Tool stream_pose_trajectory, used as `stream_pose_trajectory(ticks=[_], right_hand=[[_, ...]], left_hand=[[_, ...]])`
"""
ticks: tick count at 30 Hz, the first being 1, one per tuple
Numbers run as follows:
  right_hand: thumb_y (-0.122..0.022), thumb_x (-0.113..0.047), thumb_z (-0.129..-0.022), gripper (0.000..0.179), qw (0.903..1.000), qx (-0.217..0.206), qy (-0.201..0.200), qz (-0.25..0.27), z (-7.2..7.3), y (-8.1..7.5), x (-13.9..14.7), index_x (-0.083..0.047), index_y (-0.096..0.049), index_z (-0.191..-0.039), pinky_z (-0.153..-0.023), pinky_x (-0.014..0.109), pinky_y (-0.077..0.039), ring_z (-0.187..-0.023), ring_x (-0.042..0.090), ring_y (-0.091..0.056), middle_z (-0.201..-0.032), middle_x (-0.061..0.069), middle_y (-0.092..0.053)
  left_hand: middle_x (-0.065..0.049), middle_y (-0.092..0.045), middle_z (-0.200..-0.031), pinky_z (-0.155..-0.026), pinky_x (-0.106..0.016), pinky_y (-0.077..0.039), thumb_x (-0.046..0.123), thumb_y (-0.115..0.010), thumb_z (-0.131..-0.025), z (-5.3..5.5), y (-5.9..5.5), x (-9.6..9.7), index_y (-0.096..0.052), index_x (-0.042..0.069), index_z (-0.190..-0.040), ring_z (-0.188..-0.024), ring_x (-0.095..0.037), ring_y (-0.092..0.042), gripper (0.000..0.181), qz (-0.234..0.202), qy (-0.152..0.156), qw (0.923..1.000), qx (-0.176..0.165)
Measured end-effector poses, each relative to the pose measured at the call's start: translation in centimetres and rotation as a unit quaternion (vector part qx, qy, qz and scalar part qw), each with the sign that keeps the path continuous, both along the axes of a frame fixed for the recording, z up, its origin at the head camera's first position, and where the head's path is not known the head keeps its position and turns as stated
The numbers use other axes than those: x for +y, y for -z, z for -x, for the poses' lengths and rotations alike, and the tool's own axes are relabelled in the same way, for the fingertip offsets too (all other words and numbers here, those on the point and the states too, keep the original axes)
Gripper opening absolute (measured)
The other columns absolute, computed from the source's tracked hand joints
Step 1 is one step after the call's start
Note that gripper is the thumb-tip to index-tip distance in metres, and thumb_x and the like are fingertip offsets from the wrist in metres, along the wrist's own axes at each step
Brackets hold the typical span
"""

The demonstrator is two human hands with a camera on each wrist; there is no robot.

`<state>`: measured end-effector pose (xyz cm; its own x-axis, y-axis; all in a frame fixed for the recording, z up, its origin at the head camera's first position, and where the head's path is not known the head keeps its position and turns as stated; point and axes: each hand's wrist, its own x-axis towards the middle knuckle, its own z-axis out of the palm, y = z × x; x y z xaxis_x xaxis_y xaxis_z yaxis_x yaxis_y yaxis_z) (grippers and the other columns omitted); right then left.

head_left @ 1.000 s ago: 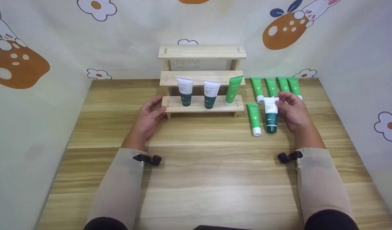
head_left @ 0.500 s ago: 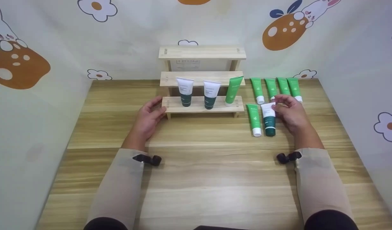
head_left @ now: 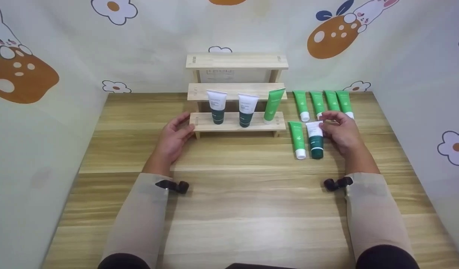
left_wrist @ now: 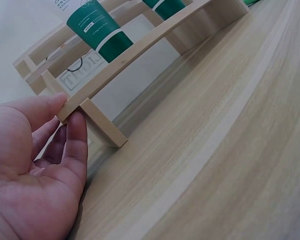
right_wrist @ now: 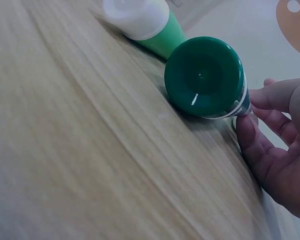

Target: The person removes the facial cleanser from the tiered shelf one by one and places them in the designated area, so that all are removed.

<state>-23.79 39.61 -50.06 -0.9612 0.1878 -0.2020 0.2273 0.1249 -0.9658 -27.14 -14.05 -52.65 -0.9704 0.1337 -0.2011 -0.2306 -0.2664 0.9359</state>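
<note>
A three-step wooden display rack [head_left: 237, 59] stands by the back wall. My left hand [head_left: 172, 139] pinches the left end of its lowest step; in the left wrist view the thumb lies above the board and the fingers below. Two white-and-dark-green squeeze tubes [head_left: 246, 110] and a light green tube [head_left: 274, 105] stand on that step, caps down. To the right, my right hand [head_left: 342, 131] pinches the upper edge of another white-and-dark-green squeeze tube [head_left: 316, 144], which lies on the table with its dark cap [right_wrist: 205, 77] towards me. Beside it lies a light green tube [head_left: 297, 139].
Several light green tubes [head_left: 300, 102] lie in a row behind the right hand, near the table's back edge. A printed backdrop [head_left: 158, 48] walls in the wooden table [head_left: 244, 194] at the back and sides.
My right hand has brought the white-and-dark-green squeeze tube slightly towards me and down onto the table, next to the light green one. My left hand has stayed at the rack.
</note>
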Motion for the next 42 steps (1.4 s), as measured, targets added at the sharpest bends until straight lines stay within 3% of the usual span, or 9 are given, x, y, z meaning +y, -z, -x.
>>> stream_pose_trajectory(ticks=[11,20,27,35,42], right_hand=[[-0.073,-0.007,-0.100,0.041,1.0000,-0.005,0.007,-0.005,0.4,0.0,0.2,-0.004,-0.062,-0.139,-0.074,0.023,-0.063,-0.092,0.014,-0.066,-0.130,0.000,-0.059],[-0.077,-0.010,-0.098,0.038,0.9989,0.004,0.034,0.031,0.0,-1.7,-0.8,-0.011,-0.066,-0.134,-0.073,0.026,-0.058,-0.093,0.019,-0.059,-0.132,0.000,-0.061],[-0.075,-0.018,-0.101,0.029,0.9964,0.062,0.004,-0.058,-0.1,-3.5,-2.7,-0.017,-0.069,-0.129,-0.079,0.024,-0.059,-0.107,0.011,-0.064,-0.124,-0.006,-0.070],[-0.077,-0.012,-0.099,0.031,0.9931,0.113,-0.032,0.005,-0.3,-4.6,-5.4,-0.010,-0.068,-0.129,-0.077,0.022,-0.061,-0.105,0.015,-0.068,-0.116,-0.001,-0.073],[-0.078,-0.011,-0.099,0.030,0.9898,0.126,-0.057,0.033,-0.4,-5.9,-8.1,-0.012,-0.069,-0.127,-0.082,0.024,-0.064,-0.101,0.020,-0.071,-0.117,0.005,-0.072]], left_hand=[[-0.009,-0.039,-0.171,-0.116,-0.028,-0.054,0.003,-0.067,-0.104,-0.2,-0.5,-0.2,-0.043,0.007,-0.162,-0.145,-0.022,-0.053,0.063,-0.006,0.003,1.0000,-0.001],[-0.007,-0.041,-0.170,-0.116,-0.028,-0.053,0.002,-0.067,-0.103,-0.2,-0.5,-0.2,-0.044,0.008,-0.161,-0.146,-0.022,-0.052,0.063,-0.003,0.003,1.0000,0.000],[-0.007,-0.041,-0.170,-0.118,-0.029,-0.052,0.001,-0.067,-0.103,-0.2,-0.4,-0.2,-0.044,0.008,-0.161,-0.148,-0.024,-0.051,0.063,-0.008,0.001,1.0000,0.002],[-0.007,-0.042,-0.169,-0.111,-0.026,-0.056,0.000,-0.066,-0.103,-0.1,-0.3,-0.1,-0.044,0.008,-0.161,-0.142,-0.022,-0.055,0.063,-0.008,0.002,1.0000,0.001],[-0.009,-0.042,-0.167,-0.103,-0.022,-0.058,-0.001,-0.064,-0.104,-0.1,-0.2,0.1,-0.043,0.006,-0.161,-0.131,-0.016,-0.058,0.061,-0.002,0.004,1.0000,0.007]])
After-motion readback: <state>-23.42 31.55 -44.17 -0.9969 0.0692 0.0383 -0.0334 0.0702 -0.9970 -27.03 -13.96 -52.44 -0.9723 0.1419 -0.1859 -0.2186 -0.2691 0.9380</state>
